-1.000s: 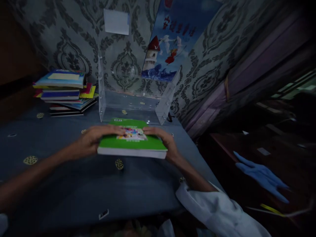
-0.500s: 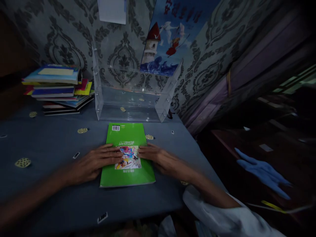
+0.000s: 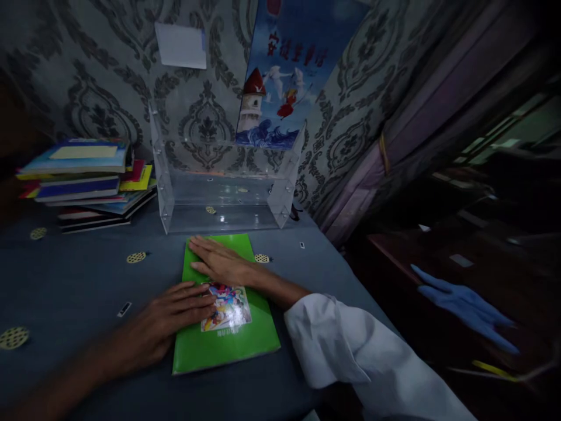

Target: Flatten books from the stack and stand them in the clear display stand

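A green book (image 3: 258,327) with a colourful picture in the middle of its cover lies flat on the blue tablecloth. My left hand (image 3: 169,318) rests on the book's left side, its fingers stretched out and the tips over the picture's left edge. Across the upper part of the cover lies my right hand (image 3: 219,260), palm down with fingers extended toward the top left corner. It hides the barcode area. Neither hand grips anything.
Behind the book stands a clear acrylic rack (image 3: 219,219). A stack of books (image 3: 87,181) is at the back left. A fairy-tale poster (image 3: 284,76) and a white sheet (image 3: 182,47) are on the wall. Right of the table, a blue glove (image 3: 464,307) lies on a dark surface.
My right hand has moved from the book's right edge up and left to its top. My left hand remains on the cover. The camera view has tilted up a little.
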The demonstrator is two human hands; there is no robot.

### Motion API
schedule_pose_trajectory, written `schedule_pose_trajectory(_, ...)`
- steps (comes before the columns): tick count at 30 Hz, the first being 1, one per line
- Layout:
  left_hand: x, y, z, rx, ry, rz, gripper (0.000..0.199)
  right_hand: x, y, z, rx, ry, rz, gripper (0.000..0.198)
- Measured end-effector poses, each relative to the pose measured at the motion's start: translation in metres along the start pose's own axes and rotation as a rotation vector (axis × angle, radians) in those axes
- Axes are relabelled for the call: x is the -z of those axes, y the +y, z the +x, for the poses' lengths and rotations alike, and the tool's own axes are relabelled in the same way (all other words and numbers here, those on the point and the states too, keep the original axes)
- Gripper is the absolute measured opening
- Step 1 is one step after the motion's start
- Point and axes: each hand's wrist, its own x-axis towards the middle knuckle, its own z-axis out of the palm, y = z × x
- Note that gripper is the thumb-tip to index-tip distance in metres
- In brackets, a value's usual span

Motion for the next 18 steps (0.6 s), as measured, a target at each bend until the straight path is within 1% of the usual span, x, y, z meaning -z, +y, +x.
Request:
schedule_pose_trajectory(3,-0.003,-0.002,0.000,-0.008,0.021,-0.014,0.077,0.003,0.016,-0.014,-0.099,0.032,-0.042,0.062)
schedule_pose_trajectory(6,-0.006,-0.002,-0.001,-0.008,0.032,-0.028,0.078,0.003,0.028,-0.033,-0.219,0.100,-0.061,0.067)
schedule_pose_trajectory(10,-0.010,-0.004,-0.004,0.005,0.012,-0.029,0.078,-0.005,0.035,-0.058,-0.339,0.198,-0.047,0.075)
schedule_pose_trajectory(12,-0.011,-0.005,-0.005,0.009,0.002,-0.023,0.077,-0.010,0.033,-0.071,-0.371,0.218,-0.025,0.078)
schedule_pose_trajectory(14,-0.013,-0.007,-0.006,0.011,0.018,-0.015,0.075,-0.015,0.029,-0.083,-0.382,0.221,-0.002,0.081)
schedule_pose_trajectory(18,-0.011,-0.004,-0.002,0.002,0.029,-0.026,0.067,-0.028,0.027,-0.104,-0.350,0.282,-0.010,0.076)
